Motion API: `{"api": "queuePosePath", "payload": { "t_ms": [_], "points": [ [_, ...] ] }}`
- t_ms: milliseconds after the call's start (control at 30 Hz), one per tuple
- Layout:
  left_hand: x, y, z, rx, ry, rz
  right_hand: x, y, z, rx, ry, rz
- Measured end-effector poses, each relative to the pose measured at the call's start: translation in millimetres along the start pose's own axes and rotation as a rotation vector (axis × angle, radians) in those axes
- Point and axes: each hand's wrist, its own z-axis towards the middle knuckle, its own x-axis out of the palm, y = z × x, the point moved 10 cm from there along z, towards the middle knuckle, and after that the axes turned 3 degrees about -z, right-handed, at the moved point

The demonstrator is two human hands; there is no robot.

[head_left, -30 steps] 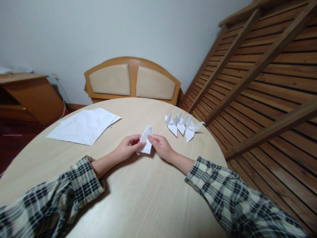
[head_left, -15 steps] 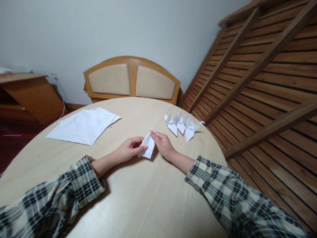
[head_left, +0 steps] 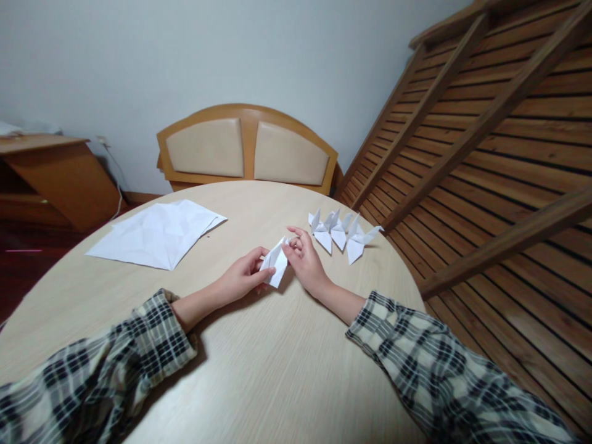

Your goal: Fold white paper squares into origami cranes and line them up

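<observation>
A small piece of folded white paper (head_left: 276, 266) is held just above the table between both hands. My left hand (head_left: 244, 274) pinches its lower left part, thumb on top and fingers underneath. At its upper right edge, the thumb of my right hand (head_left: 305, 259) presses against the paper, with the index finger raised and curled above. The right fingers behind the paper are partly hidden. To the right of my right hand, three white paper cranes (head_left: 355, 248) stand close together in a row.
Several large white paper sheets (head_left: 157, 237) lie overlapping on the left of the round wooden table (head_left: 259, 370). A padded headboard (head_left: 203, 148) stands beyond the far edge. Wooden slats (head_left: 499, 154) lean at the right, and a wooden desk (head_left: 60, 172) is at the far left.
My right index finger has lifted away from the paper's top while the thumb stays at its edge. The folded paper has tilted slightly and risen a little in my left hand.
</observation>
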Motion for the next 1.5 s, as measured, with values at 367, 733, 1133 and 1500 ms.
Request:
{"api": "queuePosePath", "payload": {
  "t_ms": [367, 733, 1133, 1500],
  "points": [
    [-11.3, -6, -2, 0.037, -0.115, 0.094, -4, 3, -2, -0.076, -0.063, -0.172],
    [-14.4, -2, 0, 0.024, -0.123, 0.027, -8, 5, -1, -0.084, -0.092, -0.169],
    [-14.2, -3, 0, 0.05, -0.133, 0.031, -12, 15, -2, -0.124, -0.129, -0.17],
    [-26.0, -4, -1, 0.069, -0.231, 0.155, -17, 49, 0, -0.271, -0.155, -0.287]
  ]
}}
